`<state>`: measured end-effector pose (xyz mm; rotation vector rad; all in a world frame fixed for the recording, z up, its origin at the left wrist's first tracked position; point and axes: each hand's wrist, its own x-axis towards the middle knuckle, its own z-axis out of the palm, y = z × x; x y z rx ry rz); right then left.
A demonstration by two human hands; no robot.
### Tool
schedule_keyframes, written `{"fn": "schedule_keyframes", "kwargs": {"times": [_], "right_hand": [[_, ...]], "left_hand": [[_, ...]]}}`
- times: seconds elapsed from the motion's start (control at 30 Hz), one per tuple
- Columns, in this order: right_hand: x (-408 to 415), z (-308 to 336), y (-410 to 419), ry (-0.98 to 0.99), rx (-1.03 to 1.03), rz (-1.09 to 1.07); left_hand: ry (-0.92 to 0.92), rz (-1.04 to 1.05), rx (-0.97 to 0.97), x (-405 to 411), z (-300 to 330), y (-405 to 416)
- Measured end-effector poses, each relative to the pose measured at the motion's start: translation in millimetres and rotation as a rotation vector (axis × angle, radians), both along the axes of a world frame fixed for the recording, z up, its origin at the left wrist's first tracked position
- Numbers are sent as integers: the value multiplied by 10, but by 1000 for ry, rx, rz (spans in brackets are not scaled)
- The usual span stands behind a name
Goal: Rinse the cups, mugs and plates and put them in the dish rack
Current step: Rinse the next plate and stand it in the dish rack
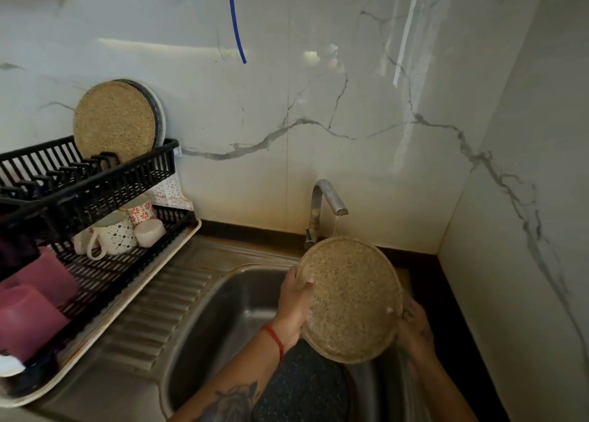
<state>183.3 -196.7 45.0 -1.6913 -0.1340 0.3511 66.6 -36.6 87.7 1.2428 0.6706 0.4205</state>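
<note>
I hold a round speckled beige plate (350, 299) tilted over the steel sink (229, 297), under a thin stream from the tap (328, 198). My left hand (294, 300) grips its left rim, thumb on the face. My right hand (412, 322) holds the right rim from behind, partly hidden. A dark speckled plate (302, 386) lies in the sink below. The black two-tier dish rack (105, 179) stands at left, with a matching beige plate (114, 120) upright on top and patterned mugs (116, 233) below.
Pink cups (35, 300) lie on the rack's lower tier at the near left. A white cup (149, 233) lies beside the mugs. The ribbed drainboard (159, 307) runs between rack and sink. Marble walls close in behind and on the right; a blue tube (237, 35) hangs down.
</note>
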Motion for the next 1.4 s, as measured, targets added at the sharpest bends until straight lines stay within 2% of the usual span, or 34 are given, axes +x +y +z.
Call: {"fn": "schedule_keyframes", "kwargs": {"times": [0.07,0.17,0.27,0.43,0.6,0.77,0.9,1.03,1.17,1.3,1.4], "right_hand": [[-145,-34,73,93,148,42],[-289,-14,189,226,216,70],[-347,47,280,222,259,76],[-371,33,452,103,320,12],[-454,-163,616,57,170,-145],[-530,-176,762,-60,68,-202],[-592,204,1087,-250,-30,-199],[-720,873,1583,-491,89,-171],[-842,1608,2258,-576,208,7],[-1006,2182,3097,-765,222,83],[-1127,2450,3782,-868,214,149]], "left_hand": [[-3,-35,145,-114,7,4],[54,-99,321,-323,0,80],[115,-112,412,-526,3,207],[65,-84,383,-765,-10,316],[112,-142,231,-930,-135,466],[103,-231,226,-1048,-49,704],[85,-251,285,-1228,356,1043],[40,-242,366,-1510,1038,1543],[-68,-148,400,-1767,1844,2191],[-82,-145,612,-2026,2404,2967],[-77,-77,670,-2145,2592,3620]]}}
